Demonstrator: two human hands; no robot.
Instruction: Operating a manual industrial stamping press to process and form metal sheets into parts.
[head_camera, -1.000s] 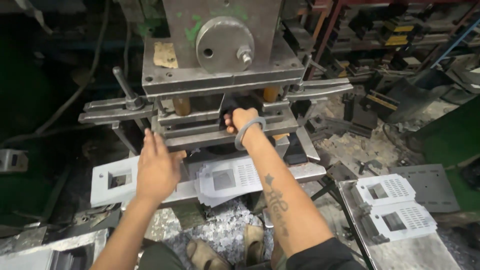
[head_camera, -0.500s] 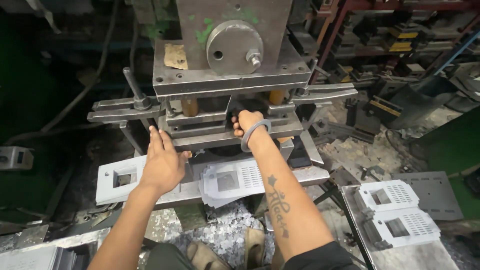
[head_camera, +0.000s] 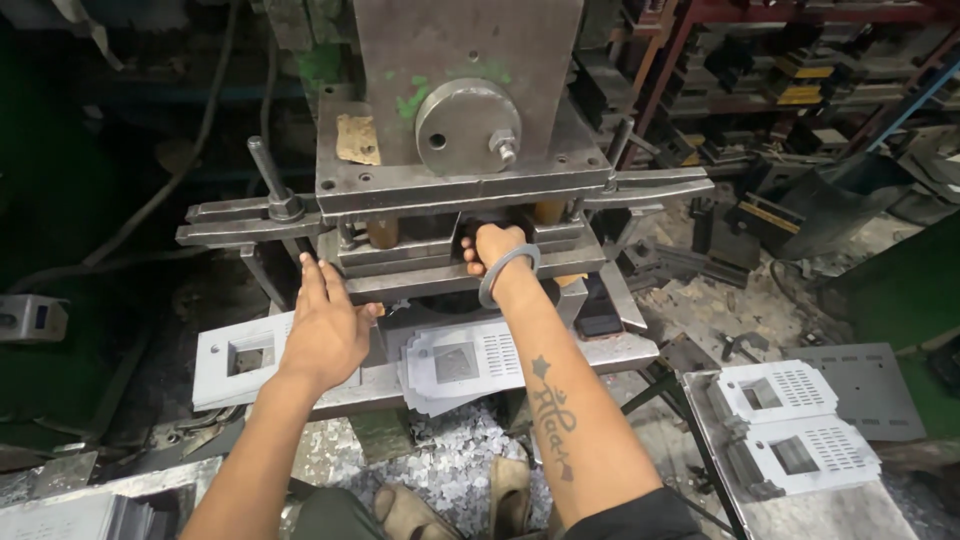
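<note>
Right hand (head_camera: 492, 246) inside press gap (head_camera: 480, 222); left hand (head_camera: 325, 330) at die's edge (head_camera: 350, 290).

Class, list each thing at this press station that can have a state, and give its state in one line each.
Left hand: open, flat at the die's front edge.
Right hand: reached into the die gap, grip hidden.
Grey steel press die: open, gap showing.
Punched white sheet-metal panels: stacked loosely on the bench below the die.
Finished white vented panels: piled on the right-hand table.
</note>
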